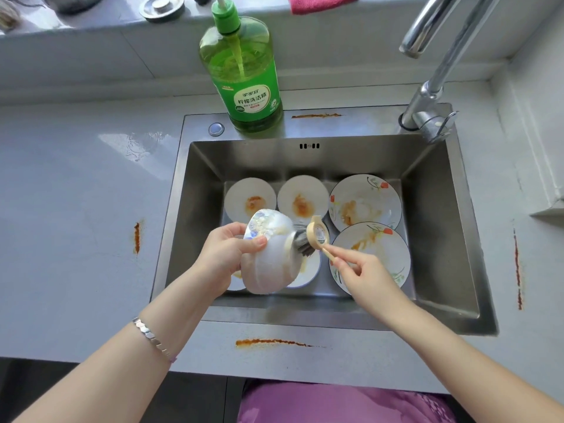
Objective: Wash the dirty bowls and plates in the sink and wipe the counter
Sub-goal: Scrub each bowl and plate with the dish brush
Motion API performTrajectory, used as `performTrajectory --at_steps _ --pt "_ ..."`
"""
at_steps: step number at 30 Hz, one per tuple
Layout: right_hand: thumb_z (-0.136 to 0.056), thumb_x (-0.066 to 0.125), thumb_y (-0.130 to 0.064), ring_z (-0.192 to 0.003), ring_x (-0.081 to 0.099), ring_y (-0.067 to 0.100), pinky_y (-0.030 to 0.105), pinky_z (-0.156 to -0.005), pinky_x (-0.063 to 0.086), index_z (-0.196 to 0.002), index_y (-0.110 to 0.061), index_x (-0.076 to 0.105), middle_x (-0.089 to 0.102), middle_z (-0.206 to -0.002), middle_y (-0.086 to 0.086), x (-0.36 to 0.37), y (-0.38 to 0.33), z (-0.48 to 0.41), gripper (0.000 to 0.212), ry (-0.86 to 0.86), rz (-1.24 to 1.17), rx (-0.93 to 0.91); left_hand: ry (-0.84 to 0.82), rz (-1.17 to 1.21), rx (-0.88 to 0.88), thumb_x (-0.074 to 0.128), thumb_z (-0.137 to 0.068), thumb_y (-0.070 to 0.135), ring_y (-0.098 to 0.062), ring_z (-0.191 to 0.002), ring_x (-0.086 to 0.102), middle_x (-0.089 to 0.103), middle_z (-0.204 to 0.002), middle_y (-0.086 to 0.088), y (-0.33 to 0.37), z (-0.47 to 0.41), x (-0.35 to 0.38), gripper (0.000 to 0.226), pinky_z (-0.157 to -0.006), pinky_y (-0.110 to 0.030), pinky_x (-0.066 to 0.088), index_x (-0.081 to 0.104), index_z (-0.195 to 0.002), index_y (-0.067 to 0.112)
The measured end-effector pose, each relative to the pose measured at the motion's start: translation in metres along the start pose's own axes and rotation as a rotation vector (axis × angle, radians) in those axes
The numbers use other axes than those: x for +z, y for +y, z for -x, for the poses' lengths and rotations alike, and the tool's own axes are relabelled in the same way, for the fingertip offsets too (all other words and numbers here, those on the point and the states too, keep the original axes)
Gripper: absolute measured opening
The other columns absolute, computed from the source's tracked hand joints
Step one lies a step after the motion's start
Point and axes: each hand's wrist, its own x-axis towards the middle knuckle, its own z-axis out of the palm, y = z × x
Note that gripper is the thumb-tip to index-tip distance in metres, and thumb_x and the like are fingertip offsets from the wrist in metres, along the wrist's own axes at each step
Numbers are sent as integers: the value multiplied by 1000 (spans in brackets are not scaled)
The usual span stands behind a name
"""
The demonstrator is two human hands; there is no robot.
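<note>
Our left hand (227,254) grips a tilted white bowl (270,254) above the sink (442,239). Our right hand (364,274) pinches the dish brush (311,238), whose bristles touch the bowl's rim

Two flowered plates (364,203) (374,257), five white bowls (268,257) (250,198) (302,196) (308,267) (235,282), one brush (317,236), one bottle (244,74)

- Green detergent bottle (241,71), white label (255,102): large dark characters read 柠檬洗洁精.
- Same label, brand line above: looks like 家家宜; reading uncertain.
- Same label, small red line below and round dark badge at left: print too small to read.
- Dish brush (308,241), sticker (319,232) on its round head: dark marks, illegible.
</note>
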Motion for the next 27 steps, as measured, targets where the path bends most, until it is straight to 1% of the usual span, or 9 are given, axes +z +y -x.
performTrajectory --at_steps 1,3,6,9,11,15,20,23,27 --pt "-97 43 -18 -41 41 -2 9 -49 31 -125 -28 57 65 -72 2 1 9 -9 33 21 35 36 -13 -36 24 68 -81 3 -21 -73 63 67 -82 -9 -1 -3 -3 7 -72 -37 53 65 -87 7" --pt "-97 44 -24 -57 47 -2 17 -59 35 -125 -28 57 64 -79 -2 2 28 -28 31 60 77 121 -22 -119 99 70 -79 4 -15 -68 65 68 -80 -7 -4 -12 -9 9 -66 -30 53 66 -83 11" --pt "-90 55 -37 -84 54 22 27 -66 39 -124 -14 55 59 -92 4 3 48 -56 40 127 153 259 15 -325 193 72 -79 8 -14 -69 67 70 -77 -2 -12 -28 -20 11 -65 -29 56 66 -80 17" --pt "-79 71 -32 -64 51 20 28 -56 34 -84 -6 66 57 -68 7 9 55 -87 27 165 176 269 51 -476 192 71 -79 17 -21 -79 68 70 -80 0 -24 -48 -35 8 -75 -45 57 65 -82 21" --pt "-77 74 -24 -52 51 12 21 -49 34 -73 -11 64 58 -60 5 16 58 -110 17 140 137 275 77 -499 167 71 -79 20 -21 -79 67 70 -82 0 -28 -60 -46 9 -74 -49 57 65 -85 22" --pt "-76 75 -23 -56 50 11 23 -49 36 -90 -22 64 56 -67 -3 37 70 -146 18 74 158 331 65 -498 137 71 -79 20 -19 -79 67 71 -84 2 -38 -79 -65 9 -73 -50 57 65 -86 23" --pt "-78 73 -16 -79 54 18 24 -62 37 -103 -14 68 62 -87 2 60 96 -166 26 81 152 395 23 -518 113 71 -80 24 -17 -80 67 71 -84 6 -56 -95 -80 8 -75 -47 57 64 -84 25" --pt "-81 69 -12 -82 54 21 25 -69 37 -99 -12 69 63 -88 6 68 105 -171 18 100 181 396 3 -498 104 71 -71 35 -20 -77 67 71 -79 5 -61 -102 -84 13 -75 -49 56 65 -80 26" --pt "-82 62 -6 -72 49 21 27 -62 33 -85 -7 69 58 -75 7 70 109 -170 7 127 225 385 -32 -513 101 71 -75 31 -20 -80 67 71 -82 4 -67 -107 -87 10 -77 -49 55 66 -82 27"
